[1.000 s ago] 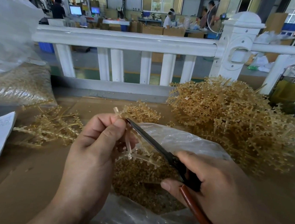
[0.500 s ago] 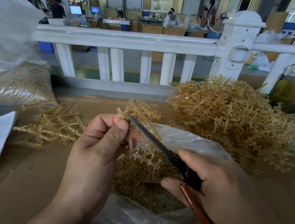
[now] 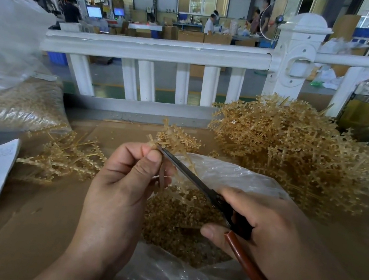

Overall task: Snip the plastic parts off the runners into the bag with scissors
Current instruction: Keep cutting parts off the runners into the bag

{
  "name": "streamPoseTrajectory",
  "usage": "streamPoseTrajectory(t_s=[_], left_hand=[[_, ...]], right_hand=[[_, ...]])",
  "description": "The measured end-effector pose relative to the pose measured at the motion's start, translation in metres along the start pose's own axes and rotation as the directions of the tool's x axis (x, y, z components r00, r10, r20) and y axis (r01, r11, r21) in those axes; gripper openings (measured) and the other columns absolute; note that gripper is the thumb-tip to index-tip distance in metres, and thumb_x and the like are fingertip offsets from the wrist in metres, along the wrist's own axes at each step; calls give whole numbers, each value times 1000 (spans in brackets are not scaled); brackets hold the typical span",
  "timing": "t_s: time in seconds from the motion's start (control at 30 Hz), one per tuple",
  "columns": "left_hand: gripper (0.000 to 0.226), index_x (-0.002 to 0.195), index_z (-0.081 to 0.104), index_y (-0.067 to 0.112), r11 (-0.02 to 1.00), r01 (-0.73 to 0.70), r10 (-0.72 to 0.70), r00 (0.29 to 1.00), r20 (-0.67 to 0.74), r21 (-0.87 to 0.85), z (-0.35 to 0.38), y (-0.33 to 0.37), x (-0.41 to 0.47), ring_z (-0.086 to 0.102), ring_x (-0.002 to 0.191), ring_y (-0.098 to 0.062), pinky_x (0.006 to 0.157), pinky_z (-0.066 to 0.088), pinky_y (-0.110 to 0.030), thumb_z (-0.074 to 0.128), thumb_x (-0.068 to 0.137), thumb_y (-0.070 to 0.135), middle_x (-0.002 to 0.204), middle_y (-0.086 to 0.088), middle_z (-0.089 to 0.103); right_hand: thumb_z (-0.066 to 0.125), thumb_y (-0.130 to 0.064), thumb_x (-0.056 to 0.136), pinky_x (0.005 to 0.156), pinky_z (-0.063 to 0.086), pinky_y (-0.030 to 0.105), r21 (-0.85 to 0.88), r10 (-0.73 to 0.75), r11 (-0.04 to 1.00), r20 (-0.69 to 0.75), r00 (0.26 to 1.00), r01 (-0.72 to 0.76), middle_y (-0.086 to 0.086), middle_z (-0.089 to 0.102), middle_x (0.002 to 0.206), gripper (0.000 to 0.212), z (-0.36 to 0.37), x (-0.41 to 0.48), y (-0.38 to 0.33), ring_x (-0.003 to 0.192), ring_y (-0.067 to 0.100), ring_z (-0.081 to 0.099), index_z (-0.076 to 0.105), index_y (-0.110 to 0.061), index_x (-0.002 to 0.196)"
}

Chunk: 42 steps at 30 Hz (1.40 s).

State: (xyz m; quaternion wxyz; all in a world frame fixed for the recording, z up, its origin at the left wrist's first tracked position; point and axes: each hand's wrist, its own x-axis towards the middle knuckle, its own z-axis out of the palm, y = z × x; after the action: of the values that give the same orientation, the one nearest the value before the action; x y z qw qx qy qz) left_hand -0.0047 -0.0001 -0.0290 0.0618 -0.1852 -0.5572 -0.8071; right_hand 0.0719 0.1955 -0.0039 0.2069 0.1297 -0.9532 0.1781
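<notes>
The clear plastic bag lies open beneath both hands, its belly full of snipped parts. The left hand pinches a runner between thumb and fingers, so it hangs down over the bag's mouth. The right hand grips the scissors. Their blades, seemingly almost together, slant up-left to the left thumb and cross the runner's upper end. Against a second ago barely anything has shifted; the tip sits where it was.

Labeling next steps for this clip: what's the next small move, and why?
Probably snip the next parts off the runner with the scissors. The left hand pinches it over the open bag, the right hand grips the handles, and the blades lie along the runner, so the parts should drop in.
</notes>
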Motion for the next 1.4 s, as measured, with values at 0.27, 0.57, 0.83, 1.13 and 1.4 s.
streamPoseTrajectory(t_s=[0.27,0.57,0.83,1.13,1.4], left_hand=[[19,82,67,21,1000,19,-19,1000,-7,-25,1,-3,0,61,76,-18,72,56,-27,70,85,40,82,-9,68],[17,80,67,20,994,49,-49,999,11,-94,2,-1,-1,62,77,-16,70,56,-26,70,84,37,82,-9,67],[17,80,66,21,995,62,-62,998,0,-74,2,0,-1,61,80,-18,76,56,-30,70,86,37,85,-10,68],[16,78,66,22,993,73,-74,997,-1,-95,4,1,-2,61,76,-16,70,56,-26,70,90,33,81,-8,66],[13,77,66,23,989,95,-96,995,-1,-117,6,3,-2,60,76,-17,71,55,-26,64,85,32,81,-8,66]], right_hand=[[41,-76,83,53,37,22,-20,24,1000,-15,1000,-24,-16,46,59,57,5,-1,-1,57,3,47,67,-26,89],[42,-74,85,52,28,22,-66,30,997,1,1000,-30,-14,43,57,53,3,0,-3,55,3,45,66,-27,84],[35,-78,80,51,30,20,-10,90,996,53,995,-90,-12,45,57,59,2,-1,-7,58,6,50,65,-28,90],[43,-77,80,53,40,22,6,57,998,19,998,-57,-16,54,63,59,-1,-1,-4,61,2,54,69,-24,92],[43,-75,83,52,25,15,-50,36,998,-4,999,-36,-17,43,57,53,0,0,-4,56,-1,45,66,-28,80]])
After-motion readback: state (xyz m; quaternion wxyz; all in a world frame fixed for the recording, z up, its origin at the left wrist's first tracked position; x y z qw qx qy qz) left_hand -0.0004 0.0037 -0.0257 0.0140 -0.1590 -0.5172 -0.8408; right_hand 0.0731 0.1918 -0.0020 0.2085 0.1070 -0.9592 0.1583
